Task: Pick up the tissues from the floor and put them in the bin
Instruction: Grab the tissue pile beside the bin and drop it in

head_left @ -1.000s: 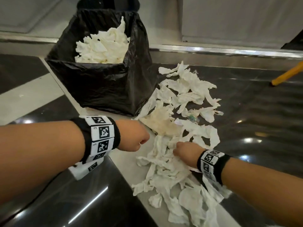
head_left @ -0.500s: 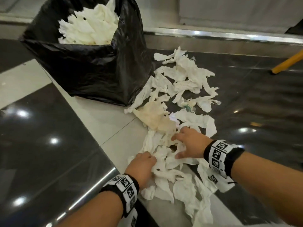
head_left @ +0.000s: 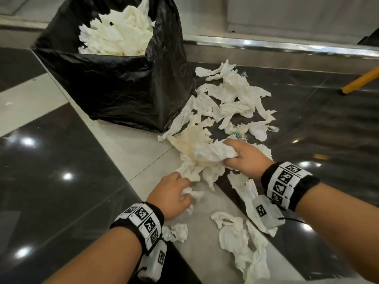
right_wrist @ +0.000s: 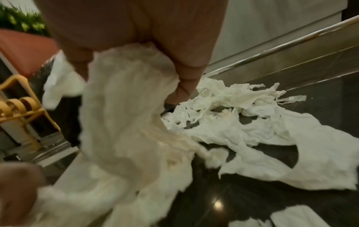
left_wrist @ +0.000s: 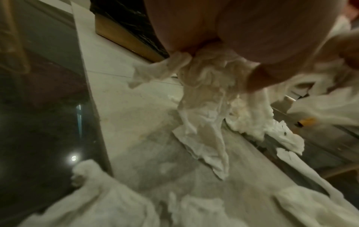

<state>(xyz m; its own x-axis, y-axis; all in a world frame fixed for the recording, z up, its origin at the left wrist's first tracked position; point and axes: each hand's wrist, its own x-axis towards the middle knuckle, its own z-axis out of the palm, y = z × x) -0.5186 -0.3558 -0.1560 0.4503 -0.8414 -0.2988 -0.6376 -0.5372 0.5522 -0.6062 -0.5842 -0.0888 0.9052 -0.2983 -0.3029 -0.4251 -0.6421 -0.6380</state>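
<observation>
Crumpled white tissues (head_left: 231, 99) lie strewn over the floor to the right of the bin (head_left: 123, 87), a black bag holding a heap of tissues (head_left: 117, 35). My right hand (head_left: 242, 155) grips a bunch of tissues (head_left: 213, 153) lifted off the pile; the right wrist view shows them (right_wrist: 124, 107) hanging from my curled fingers (right_wrist: 186, 76). My left hand (head_left: 174, 193) grips another wad (head_left: 192, 193) just below; in the left wrist view that wad (left_wrist: 205, 92) trails down from the fist. More tissues (head_left: 242, 242) lie near me.
The floor is glossy dark tile (head_left: 51, 171) with a pale strip (head_left: 143, 152) running under the tissues. A metal rail (head_left: 287, 48) crosses behind. A yellow pole (head_left: 361, 80) lies at the far right. A small tissue scrap (head_left: 178, 232) sits beside my left wrist.
My left hand came down from beside the bin onto the pile and closed on a wad. My right hand gathered and lifted a bunch. Several near tissues have been pulled together.
</observation>
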